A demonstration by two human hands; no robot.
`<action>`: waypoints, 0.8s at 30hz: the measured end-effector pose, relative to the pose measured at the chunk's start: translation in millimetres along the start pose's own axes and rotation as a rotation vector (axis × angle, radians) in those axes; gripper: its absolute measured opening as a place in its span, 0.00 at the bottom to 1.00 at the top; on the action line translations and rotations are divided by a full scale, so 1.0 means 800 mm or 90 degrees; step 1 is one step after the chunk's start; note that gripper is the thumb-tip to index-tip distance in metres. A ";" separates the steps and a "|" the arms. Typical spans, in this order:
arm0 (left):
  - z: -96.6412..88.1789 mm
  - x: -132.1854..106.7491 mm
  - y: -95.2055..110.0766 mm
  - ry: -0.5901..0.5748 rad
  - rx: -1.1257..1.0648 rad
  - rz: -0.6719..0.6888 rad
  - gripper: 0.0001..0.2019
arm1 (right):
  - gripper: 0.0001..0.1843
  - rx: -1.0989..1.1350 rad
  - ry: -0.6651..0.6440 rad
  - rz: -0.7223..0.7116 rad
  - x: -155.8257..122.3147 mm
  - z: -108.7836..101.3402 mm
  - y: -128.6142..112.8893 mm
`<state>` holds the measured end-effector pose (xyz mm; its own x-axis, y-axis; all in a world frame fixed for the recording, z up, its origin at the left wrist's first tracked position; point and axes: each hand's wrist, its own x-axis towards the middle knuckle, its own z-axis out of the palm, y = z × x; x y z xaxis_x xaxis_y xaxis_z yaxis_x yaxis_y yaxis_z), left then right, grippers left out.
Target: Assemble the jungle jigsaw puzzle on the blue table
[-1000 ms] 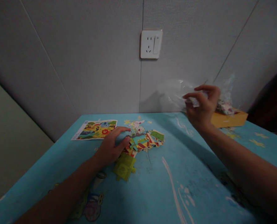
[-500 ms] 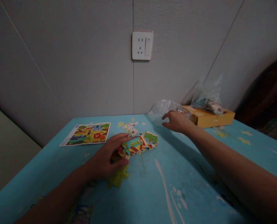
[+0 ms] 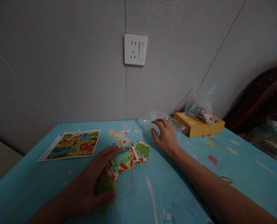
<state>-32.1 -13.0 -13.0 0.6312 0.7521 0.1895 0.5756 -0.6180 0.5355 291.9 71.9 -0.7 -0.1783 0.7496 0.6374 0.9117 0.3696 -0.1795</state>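
**Puzzle pieces (image 3: 126,160) beside the left hand (image 3: 93,177), right hand (image 3: 165,133) by the clear bag (image 3: 147,119)**

The puzzle pieces lie in a loose heap mid-table, their left, near end inside the left hand's curve, the rest reaching right and far. That hand has thumb and fingers spread wide around a green piece (image 3: 105,185); whether it grips is unclear. The right hand, well apart from the heap on its far right, has curved, parted fingers and visibly holds nothing; contact with the clear bag cannot be told.

Puzzle pieces (image 3: 125,160) right of picture sheet (image 3: 74,145)
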 end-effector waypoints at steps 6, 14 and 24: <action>-0.012 -0.004 -0.002 -0.029 0.049 -0.025 0.56 | 0.18 0.297 -0.119 -0.200 -0.025 -0.015 -0.064; -0.033 0.004 0.006 0.042 0.160 -0.130 0.45 | 0.29 0.269 -0.176 -0.309 -0.031 -0.020 -0.101; -0.045 0.006 0.009 -0.081 0.151 -0.118 0.18 | 0.19 0.153 -0.367 -0.514 -0.068 -0.048 -0.169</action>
<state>-43.8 -5.5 21.1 0.5561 0.8311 -0.0057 0.7823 -0.5212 0.3412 192.4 -39.4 17.6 -0.9158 0.3548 0.1881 0.3533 0.9345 -0.0422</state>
